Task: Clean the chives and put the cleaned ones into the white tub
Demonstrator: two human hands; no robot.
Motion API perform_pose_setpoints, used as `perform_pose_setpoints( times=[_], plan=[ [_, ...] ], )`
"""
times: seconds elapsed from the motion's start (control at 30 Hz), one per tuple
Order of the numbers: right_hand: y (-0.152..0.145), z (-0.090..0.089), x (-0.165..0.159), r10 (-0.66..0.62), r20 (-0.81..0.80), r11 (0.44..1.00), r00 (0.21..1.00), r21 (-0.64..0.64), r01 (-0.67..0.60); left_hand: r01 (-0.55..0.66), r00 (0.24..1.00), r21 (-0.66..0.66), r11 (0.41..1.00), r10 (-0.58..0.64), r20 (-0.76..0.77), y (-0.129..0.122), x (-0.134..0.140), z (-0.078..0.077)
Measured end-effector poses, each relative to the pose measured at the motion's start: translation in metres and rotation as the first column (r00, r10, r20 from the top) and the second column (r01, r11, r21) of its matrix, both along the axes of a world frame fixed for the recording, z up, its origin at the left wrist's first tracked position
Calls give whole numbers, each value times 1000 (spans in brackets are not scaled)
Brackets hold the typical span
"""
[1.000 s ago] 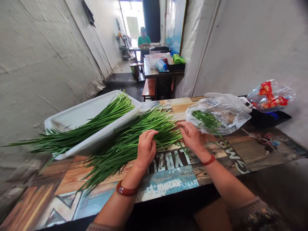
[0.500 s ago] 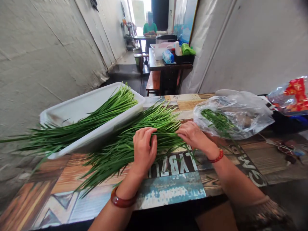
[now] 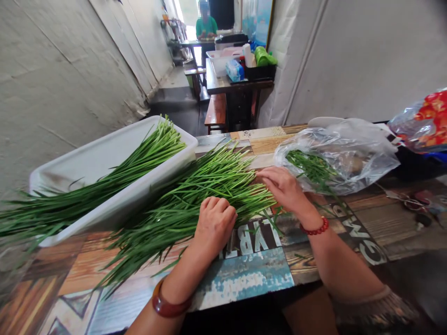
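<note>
Long garlic chives [image 3: 195,186] lie in a loose heap on the patterned table, pale stem ends to the right and dark leaves to the left. My left hand [image 3: 217,221] rests at the near side of the heap, fingers curled down on the chives. At the stem ends is my right hand [image 3: 284,186], its fingers drawn together and fingertips by the stems. Whatever these fingers hold is too small to tell. More chives fill part of a white plastic tub [image 3: 94,151] at the left, leaves hanging over its rim.
A clear plastic bag [image 3: 366,153] with green trimmings [image 3: 310,165] lies to the right. Beyond it is a red-printed package [image 3: 436,116]. Loose green scraps dot the table [image 3: 251,274]. Farther back stand a bench [image 3: 215,111], a second table with containers, and a seated person in green [image 3: 206,28].
My left hand has lowered and shifted slightly right, curling over the chives. My right hand has moved slightly up along the stem ends. The view has tilted down a little.
</note>
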State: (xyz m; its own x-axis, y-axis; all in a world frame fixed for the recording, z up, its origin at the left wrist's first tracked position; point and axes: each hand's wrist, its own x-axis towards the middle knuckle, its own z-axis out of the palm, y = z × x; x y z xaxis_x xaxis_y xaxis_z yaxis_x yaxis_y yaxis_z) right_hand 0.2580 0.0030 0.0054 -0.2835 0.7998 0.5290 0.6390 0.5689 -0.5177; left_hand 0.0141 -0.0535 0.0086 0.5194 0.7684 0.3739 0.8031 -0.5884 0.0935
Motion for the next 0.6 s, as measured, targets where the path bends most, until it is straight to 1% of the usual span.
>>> perform_pose_setpoints(
  times=[0.07,0.17,0.27,0.37,0.43,0.47,0.5,0.6],
  plan=[
    [-2,-2,-6,34,67,999,997,-1,-34,15,999,17,1000,-16,48,-1,0,-1],
    [-7,-3,-15,95,189,995,977,-17,-94,-26,992,46,999,20,121,-1,-2,-3],
    [-12,-1,-19,141,287,990,948,-38,-136,-37,993,49,998,31,117,-1,-3,-4],
    [-11,1,-17,250,286,968,925,-86,-235,-13,998,-9,1000,14,56,-1,-3,-5],
    [-8,0,-13,289,223,957,931,-104,-272,7,1000,-70,998,-6,16,-1,-2,-6],
    [-6,0,-11,267,179,963,947,-96,-254,11,1000,-94,996,-11,2,-2,-1,-6],
    [-4,0,-10,219,131,975,967,-78,-210,10,1000,-108,994,-11,-9,-2,-1,-6],
    [-1,1,-6,45,3,999,999,-14,-45,-12,999,-117,993,8,-38,-3,0,-5]
  ],
)
